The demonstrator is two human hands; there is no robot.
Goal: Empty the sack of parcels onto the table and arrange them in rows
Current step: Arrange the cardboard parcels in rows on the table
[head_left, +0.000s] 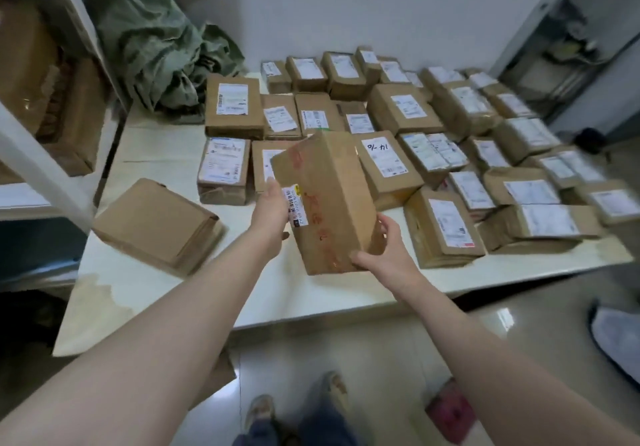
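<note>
1. Both hands are holding one brown parcel (329, 199) between them.
2. The left hand (272, 213) is pressing flat against the left side of this parcel, with the fingers straight, just beside a barcode label.
3. The right hand (384, 251) is gripping the near right corner, with the thumb lying on the upper face and the fingers curling round the edge.
4. The brown parcel is hanging tilted in the air above the front part of the white tabletop (242, 289), and red writing is running along its upper face.
5. Behind it, the labelled parcels (398, 109) are lying in rows across the middle and right of the tabletop, most with the white label facing up.
6. One plain parcel (156, 224) is lying slanted near the left edge, apart from the rows.
7. The green sack (152, 47) is lying crumpled at the far left corner, against the wall.
8. A shelf (41, 99) with brown boxes is standing to the left of the tabletop.
</note>
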